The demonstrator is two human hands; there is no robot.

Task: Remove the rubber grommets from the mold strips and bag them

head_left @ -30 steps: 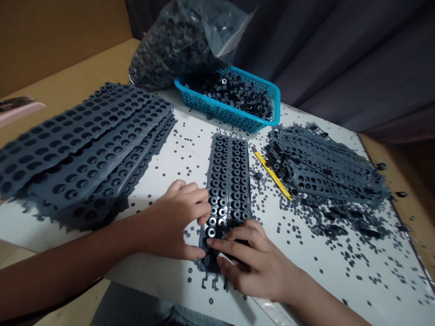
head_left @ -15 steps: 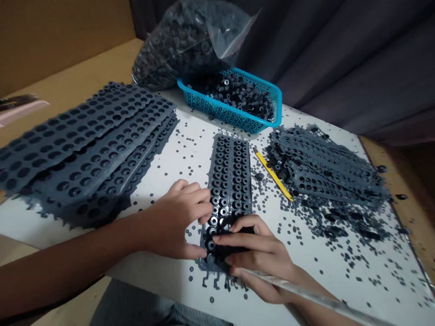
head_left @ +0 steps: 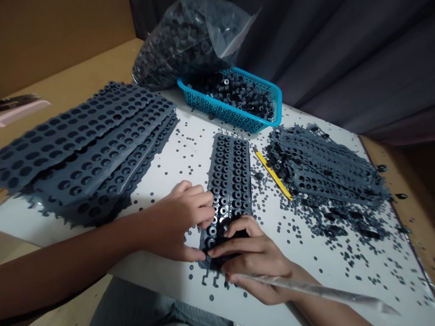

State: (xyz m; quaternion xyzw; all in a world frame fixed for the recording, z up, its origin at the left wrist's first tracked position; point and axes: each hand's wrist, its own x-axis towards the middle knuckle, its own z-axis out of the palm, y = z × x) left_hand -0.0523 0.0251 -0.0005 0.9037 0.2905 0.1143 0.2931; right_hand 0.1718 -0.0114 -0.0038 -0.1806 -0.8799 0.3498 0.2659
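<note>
Rubber ring strip (head_left: pixel 229 173): flat on surface (head_left: pixel 175 157), near end beneath fingers. Left hand (head_left: pixel 176 223): loosely curled, pinning the edge. Right hand (head_left: pixel 253 254): bent over rings (grip unclear). Best kept pinned, worked row by row.

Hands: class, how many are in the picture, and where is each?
2. The left hand touches the near left edge of the gray sheet; the right hand covers its near end.

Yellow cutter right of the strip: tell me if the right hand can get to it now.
Probably yes. The yellow cutter lies uncovered on the white table, just past the right hand, which rests on the grey strip at its near end. Only loose black bits lie between them.
</note>
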